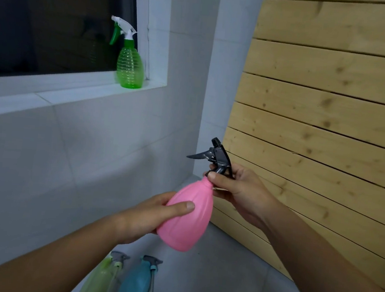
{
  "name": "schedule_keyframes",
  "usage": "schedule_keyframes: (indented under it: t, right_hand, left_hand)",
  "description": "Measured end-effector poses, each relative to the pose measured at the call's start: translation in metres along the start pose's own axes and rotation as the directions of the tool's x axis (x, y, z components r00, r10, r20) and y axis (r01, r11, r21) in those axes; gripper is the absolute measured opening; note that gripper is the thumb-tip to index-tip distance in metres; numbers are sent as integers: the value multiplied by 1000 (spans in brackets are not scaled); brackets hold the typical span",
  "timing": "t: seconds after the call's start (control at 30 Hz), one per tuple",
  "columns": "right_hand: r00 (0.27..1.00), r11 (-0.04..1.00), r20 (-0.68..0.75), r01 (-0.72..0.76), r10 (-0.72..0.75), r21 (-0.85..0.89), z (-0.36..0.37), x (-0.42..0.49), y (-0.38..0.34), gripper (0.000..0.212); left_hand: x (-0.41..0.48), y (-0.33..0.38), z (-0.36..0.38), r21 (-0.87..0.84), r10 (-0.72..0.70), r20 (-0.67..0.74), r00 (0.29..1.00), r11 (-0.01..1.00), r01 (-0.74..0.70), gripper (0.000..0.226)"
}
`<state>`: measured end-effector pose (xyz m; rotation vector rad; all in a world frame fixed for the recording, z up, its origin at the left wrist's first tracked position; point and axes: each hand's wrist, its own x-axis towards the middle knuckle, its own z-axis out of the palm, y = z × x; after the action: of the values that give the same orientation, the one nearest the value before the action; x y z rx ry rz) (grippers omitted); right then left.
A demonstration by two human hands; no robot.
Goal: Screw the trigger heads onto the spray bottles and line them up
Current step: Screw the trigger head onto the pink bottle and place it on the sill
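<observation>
- Nearest, bottom edge: pale green bottle (100, 278) and blue bottle (136, 281) lying side by side on the grey floor (220, 285), each with a grey trigger head; whether the heads are screwed on, cannot tell.
- Left hand (149, 214) wrapped around the lower body of the pink bottle (188, 216), thumb across its front; bottle held in the air, tilted, neck up and to the right.
- Right hand (239, 188) pinching the collar of the black trigger head (217, 156) at the pink bottle's neck; lever points left.
- Right: wooden slat wall (333, 88).
- Far: green bottle (130, 67) with white-and-green head standing upright on the windowsill (51, 90), at its right end against the dark window.
</observation>
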<state>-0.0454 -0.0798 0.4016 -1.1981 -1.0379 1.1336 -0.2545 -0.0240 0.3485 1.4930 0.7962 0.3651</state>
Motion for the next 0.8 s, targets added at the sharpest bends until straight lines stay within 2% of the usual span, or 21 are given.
schedule_keyframes:
  t: [0.23, 0.4, 0.57, 0.7, 0.8]
  right_hand:
    - [998, 1000, 62, -16, 16, -1, 3, 0, -3, 19]
    - [995, 999, 100, -10, 14, -45, 1, -1, -2, 18]
    - [971, 994, 232, -81, 61, 78, -7, -1, -5, 19]
    - [942, 968, 334, -109, 28, 227, -11, 2, -5, 46]
    - [949, 963, 315, -91, 6, 254, -13, 3, -6, 52]
  left_hand:
    - [-2, 0, 2, -71, 25, 20, 999, 997, -24, 74]
    - [-5, 4, 6, -116, -6, 59, 998, 993, 13, 69]
    - [-5, 1, 9, -284, -37, 88, 995, 957, 61, 73]
    - [-6, 1, 15, -452, -67, 118, 991, 885, 114, 84]
    - [-4, 5, 20, -462, -48, 93, 994, 883, 86, 81]
